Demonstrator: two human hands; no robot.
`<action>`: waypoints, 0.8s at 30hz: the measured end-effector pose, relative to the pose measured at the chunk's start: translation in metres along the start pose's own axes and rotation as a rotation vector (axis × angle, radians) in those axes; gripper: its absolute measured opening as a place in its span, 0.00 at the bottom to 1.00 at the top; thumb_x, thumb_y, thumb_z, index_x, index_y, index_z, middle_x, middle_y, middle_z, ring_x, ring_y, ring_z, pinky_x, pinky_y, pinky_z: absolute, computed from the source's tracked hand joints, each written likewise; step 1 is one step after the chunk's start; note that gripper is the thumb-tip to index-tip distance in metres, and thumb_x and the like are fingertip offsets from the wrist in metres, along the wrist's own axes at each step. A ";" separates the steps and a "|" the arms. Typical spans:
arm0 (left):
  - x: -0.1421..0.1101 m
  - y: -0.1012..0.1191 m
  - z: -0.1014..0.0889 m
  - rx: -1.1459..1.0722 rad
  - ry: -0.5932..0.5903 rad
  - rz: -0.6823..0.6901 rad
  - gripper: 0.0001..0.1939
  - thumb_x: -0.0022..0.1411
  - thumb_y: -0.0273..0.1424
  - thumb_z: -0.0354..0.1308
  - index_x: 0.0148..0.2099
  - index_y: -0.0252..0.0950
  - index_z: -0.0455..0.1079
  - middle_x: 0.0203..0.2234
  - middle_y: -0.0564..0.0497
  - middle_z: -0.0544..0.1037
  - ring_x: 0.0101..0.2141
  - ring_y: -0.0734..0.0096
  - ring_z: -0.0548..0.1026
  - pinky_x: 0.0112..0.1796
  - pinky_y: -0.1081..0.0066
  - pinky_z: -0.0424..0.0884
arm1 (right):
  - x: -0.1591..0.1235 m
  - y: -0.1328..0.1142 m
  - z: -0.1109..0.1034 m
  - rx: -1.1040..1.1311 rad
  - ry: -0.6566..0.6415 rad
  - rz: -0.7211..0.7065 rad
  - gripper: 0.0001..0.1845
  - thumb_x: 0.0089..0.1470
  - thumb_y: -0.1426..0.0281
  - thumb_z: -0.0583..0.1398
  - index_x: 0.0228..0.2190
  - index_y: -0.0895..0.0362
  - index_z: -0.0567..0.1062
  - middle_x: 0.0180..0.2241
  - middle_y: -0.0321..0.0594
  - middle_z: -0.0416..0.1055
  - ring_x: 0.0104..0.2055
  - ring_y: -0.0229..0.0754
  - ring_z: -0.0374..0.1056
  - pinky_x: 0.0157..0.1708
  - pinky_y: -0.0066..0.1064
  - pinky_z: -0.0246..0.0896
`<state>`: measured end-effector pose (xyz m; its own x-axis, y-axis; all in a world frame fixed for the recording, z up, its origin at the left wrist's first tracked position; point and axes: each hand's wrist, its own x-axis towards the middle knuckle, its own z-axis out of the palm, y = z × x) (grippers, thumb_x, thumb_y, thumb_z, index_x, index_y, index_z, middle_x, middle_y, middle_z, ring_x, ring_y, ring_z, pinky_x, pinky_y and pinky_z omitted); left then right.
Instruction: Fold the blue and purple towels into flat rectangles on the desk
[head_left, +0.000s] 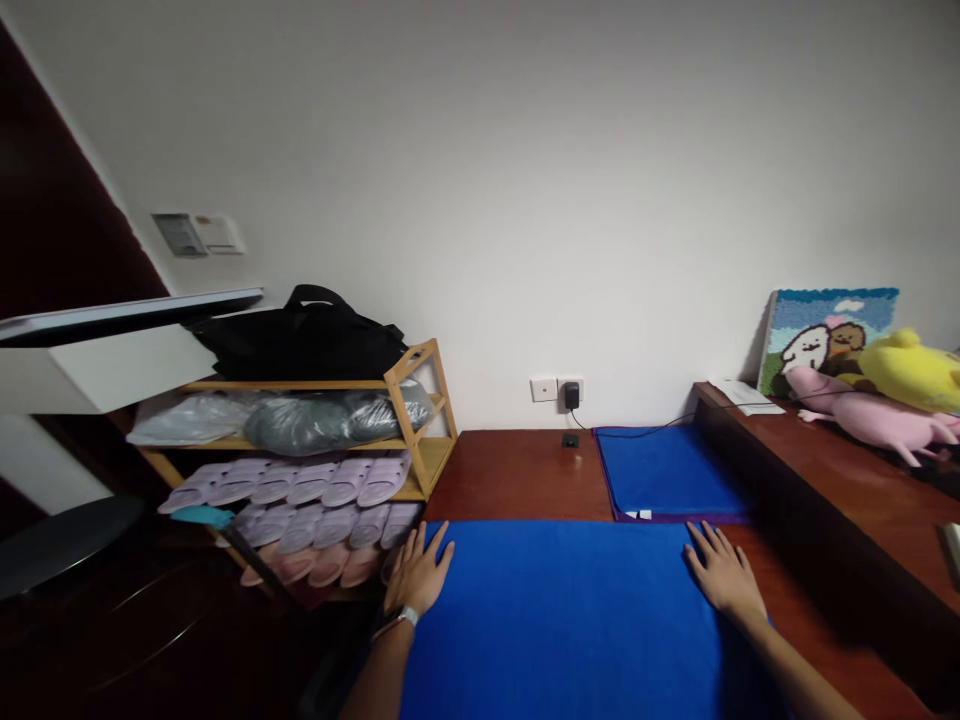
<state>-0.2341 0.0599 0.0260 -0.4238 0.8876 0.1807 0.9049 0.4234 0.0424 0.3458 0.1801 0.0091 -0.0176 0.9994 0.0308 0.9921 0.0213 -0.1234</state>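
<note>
A large blue cloth (562, 620) lies spread over the reddish-brown wooden surface in front of me. On its far left corner rests my left hand (421, 570), fingers spread and a watch or band on the wrist. My right hand (724, 575) lies at the far right corner, its fingers also apart. Neither hand grips anything. Just beyond the cloth's far right edge sits a smaller folded blue cloth (667, 470) with purple edging and a white tag.
To the left stands a wooden rack (420, 420) with several purple and pink slippers, plastic-wrapped items and a black bag (307, 335). A plugged-in black adapter (571, 395) trails a cable rightward. Plush toys (877, 410) and a fluffy picture (829, 335) occupy the raised ledge at right.
</note>
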 end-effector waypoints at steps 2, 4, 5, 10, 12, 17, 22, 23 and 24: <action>0.000 0.000 0.000 -0.017 0.002 -0.001 0.30 0.73 0.47 0.45 0.73 0.47 0.57 0.72 0.45 0.56 0.70 0.49 0.55 0.66 0.52 0.54 | 0.000 0.000 0.001 0.005 0.004 -0.002 0.37 0.66 0.51 0.40 0.70 0.48 0.54 0.73 0.38 0.47 0.75 0.48 0.41 0.71 0.51 0.37; 0.001 -0.001 0.001 -0.032 0.005 0.000 0.30 0.72 0.47 0.46 0.73 0.47 0.57 0.72 0.46 0.56 0.70 0.49 0.54 0.66 0.51 0.53 | 0.000 0.001 0.002 0.014 0.013 -0.001 0.36 0.65 0.51 0.40 0.70 0.48 0.54 0.73 0.38 0.48 0.75 0.48 0.41 0.71 0.51 0.37; 0.001 -0.001 0.002 -0.036 0.004 0.001 0.30 0.72 0.47 0.45 0.72 0.47 0.58 0.72 0.46 0.56 0.70 0.49 0.54 0.66 0.51 0.53 | 0.000 0.001 0.002 0.016 0.016 0.000 0.37 0.65 0.51 0.40 0.70 0.48 0.54 0.73 0.38 0.48 0.75 0.48 0.41 0.71 0.51 0.37; 0.001 -0.001 0.003 -0.042 0.006 0.002 0.30 0.72 0.47 0.45 0.72 0.48 0.58 0.72 0.46 0.57 0.70 0.49 0.54 0.66 0.51 0.53 | 0.000 0.000 0.001 -0.001 0.001 -0.002 0.37 0.65 0.51 0.39 0.71 0.48 0.53 0.73 0.38 0.47 0.75 0.48 0.41 0.71 0.51 0.37; 0.001 -0.001 0.004 -0.034 0.010 0.001 0.30 0.72 0.47 0.46 0.73 0.47 0.57 0.72 0.46 0.56 0.70 0.49 0.54 0.65 0.52 0.53 | 0.000 0.000 0.000 -0.007 -0.001 -0.002 0.37 0.65 0.51 0.39 0.71 0.49 0.53 0.73 0.38 0.47 0.75 0.48 0.41 0.71 0.51 0.37; 0.001 -0.001 0.006 -0.028 0.020 0.002 0.30 0.73 0.47 0.45 0.72 0.48 0.57 0.72 0.46 0.57 0.70 0.50 0.54 0.65 0.52 0.54 | 0.001 0.001 0.002 0.008 0.010 -0.004 0.37 0.65 0.51 0.40 0.70 0.48 0.54 0.73 0.38 0.48 0.74 0.48 0.42 0.71 0.51 0.37; 0.002 -0.003 0.008 -0.031 0.022 0.006 0.30 0.73 0.47 0.45 0.73 0.48 0.57 0.72 0.47 0.57 0.70 0.50 0.55 0.65 0.52 0.54 | 0.000 0.000 0.000 -0.005 -0.005 0.002 0.36 0.66 0.52 0.40 0.70 0.48 0.54 0.73 0.38 0.47 0.75 0.48 0.41 0.71 0.52 0.38; 0.002 -0.003 0.008 -0.031 0.019 0.008 0.30 0.73 0.47 0.45 0.73 0.48 0.57 0.72 0.47 0.57 0.70 0.49 0.55 0.65 0.52 0.54 | 0.000 0.000 -0.001 -0.009 -0.008 0.001 0.36 0.66 0.52 0.40 0.71 0.48 0.53 0.73 0.38 0.47 0.75 0.48 0.41 0.71 0.51 0.38; 0.002 -0.003 0.008 -0.030 0.015 0.009 0.30 0.73 0.47 0.45 0.73 0.48 0.56 0.72 0.47 0.57 0.70 0.49 0.54 0.65 0.51 0.54 | 0.000 -0.001 -0.002 -0.012 -0.011 -0.001 0.37 0.66 0.51 0.39 0.71 0.48 0.53 0.74 0.38 0.46 0.75 0.48 0.41 0.71 0.51 0.38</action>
<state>-0.2378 0.0619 0.0184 -0.4153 0.8884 0.1958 0.9095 0.4098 0.0698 0.3454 0.1796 0.0106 -0.0195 0.9996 0.0200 0.9935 0.0216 -0.1118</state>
